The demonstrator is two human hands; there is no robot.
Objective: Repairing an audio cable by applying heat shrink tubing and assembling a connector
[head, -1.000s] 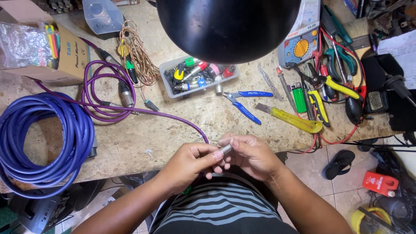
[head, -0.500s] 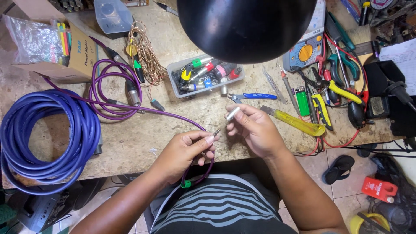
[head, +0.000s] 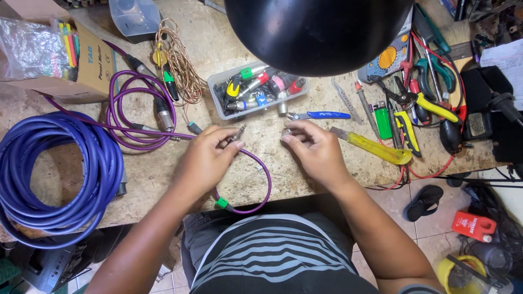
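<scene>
- The left hand (head: 207,158) has its fingers closed on a metal jack plug (head: 238,132) at the end of a thin purple cable (head: 260,174); the plug tip points up and to the right, clear of the fingers.
- The cable bends down from that hand in a loop over the near edge of the surface (head: 163,174), where a small green band (head: 222,203) sits on it.
- The right hand (head: 316,152) pinches a small silvery part (head: 285,132) between thumb and fingertips; it looks like a plug sleeve, though it is too small to be sure.
- The two hands are apart, with a strip of bare, worn, speckled board between them, the only open room near the front edge.
- Just behind the hands stands a clear plastic tray (head: 218,100) of coloured connectors, and beside it lie blue-handled cutters (head: 321,115).
- To the right a yellow-handled knife (head: 376,148) lies close to the right hand, with a green lighter (head: 383,122), pliers and red wires crowded past it to the edge.
- To the left a thick coil of blue-purple cable (head: 54,174) overhangs the front edge; a smaller purple cable loop (head: 136,109) and a cardboard box (head: 87,71) lie behind it.
- A round black lamp shade (head: 316,32) hides the middle rear of the surface.
</scene>
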